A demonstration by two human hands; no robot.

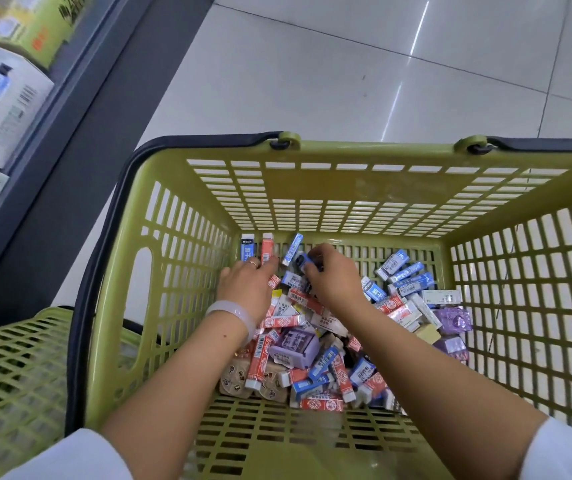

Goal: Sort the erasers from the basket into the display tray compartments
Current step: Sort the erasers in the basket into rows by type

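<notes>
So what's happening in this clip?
A person is reaching both hands into a green basket holding a loose heap of erasers in red, blue and purple wrappers. The left hand holds red and blue ones upright against the far wall. The right hand pinches a blue eraser from the pile. No display tray is in view, so sorting into compartments hasn't visibly begun.

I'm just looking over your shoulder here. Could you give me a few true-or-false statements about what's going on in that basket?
1. The basket is green. True.
2. Both hands are outside the basket. False: the left hand and right hand reach into it.
3. The right hand grips a blue eraser. True.
4. All the erasers are red. False: blue, red and purple erasers lie mixed.
5. The left wrist wears a pale bracelet. True.
</notes>
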